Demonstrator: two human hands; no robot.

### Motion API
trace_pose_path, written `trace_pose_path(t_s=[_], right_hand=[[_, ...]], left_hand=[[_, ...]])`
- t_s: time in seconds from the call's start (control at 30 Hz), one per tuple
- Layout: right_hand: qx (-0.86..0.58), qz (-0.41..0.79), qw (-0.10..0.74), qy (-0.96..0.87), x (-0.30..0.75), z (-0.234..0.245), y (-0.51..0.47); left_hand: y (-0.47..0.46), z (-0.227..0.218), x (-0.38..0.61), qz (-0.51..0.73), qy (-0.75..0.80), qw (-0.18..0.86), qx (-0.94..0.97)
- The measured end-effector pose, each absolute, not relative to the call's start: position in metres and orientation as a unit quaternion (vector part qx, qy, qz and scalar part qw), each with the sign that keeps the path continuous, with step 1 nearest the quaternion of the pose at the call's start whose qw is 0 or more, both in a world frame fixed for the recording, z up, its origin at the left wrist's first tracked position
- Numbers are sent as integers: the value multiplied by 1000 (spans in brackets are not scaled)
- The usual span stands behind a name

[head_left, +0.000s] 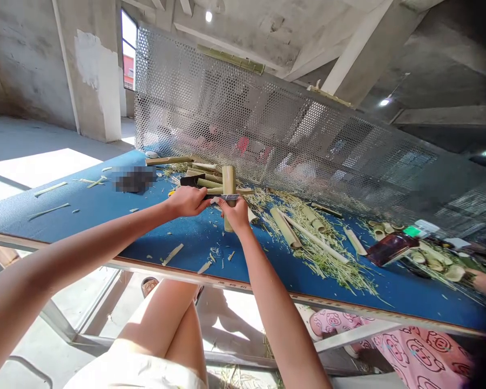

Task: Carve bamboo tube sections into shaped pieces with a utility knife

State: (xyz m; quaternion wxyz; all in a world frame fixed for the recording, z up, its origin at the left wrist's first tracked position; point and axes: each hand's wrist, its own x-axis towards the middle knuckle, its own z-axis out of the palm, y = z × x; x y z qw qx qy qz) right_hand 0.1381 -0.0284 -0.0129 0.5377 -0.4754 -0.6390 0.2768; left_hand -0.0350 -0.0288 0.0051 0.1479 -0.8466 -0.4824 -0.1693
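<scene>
A split length of bamboo (229,180) stands out pale in front of me, its long side pointing away across the blue table. Across it lies the grey blade of a knife (229,198). My left hand (189,201) is closed at the blade's left end, around the knife; the grip itself is hidden by the fingers. My right hand (236,213) is closed at the bamboo, with its thumb reaching left along the blade; its other fingers are partly hidden. A dark, flat tool (192,181) lies just beyond my left hand.
Several bamboo pieces (287,228) and shavings (340,275) cover the blue table (85,210) to the right. A perforated metal screen (267,124) rises behind. At the right are a dark red bottle (391,248) and a person's pink-clad leg (423,348).
</scene>
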Motion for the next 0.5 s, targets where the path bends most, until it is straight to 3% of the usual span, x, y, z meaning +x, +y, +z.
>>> trace_pose_path(t_s=[0.5], right_hand=[[-479, 290, 569, -601, 133, -7, -28]], left_hand=[[-27, 15, -31, -190, -507, 130, -831]])
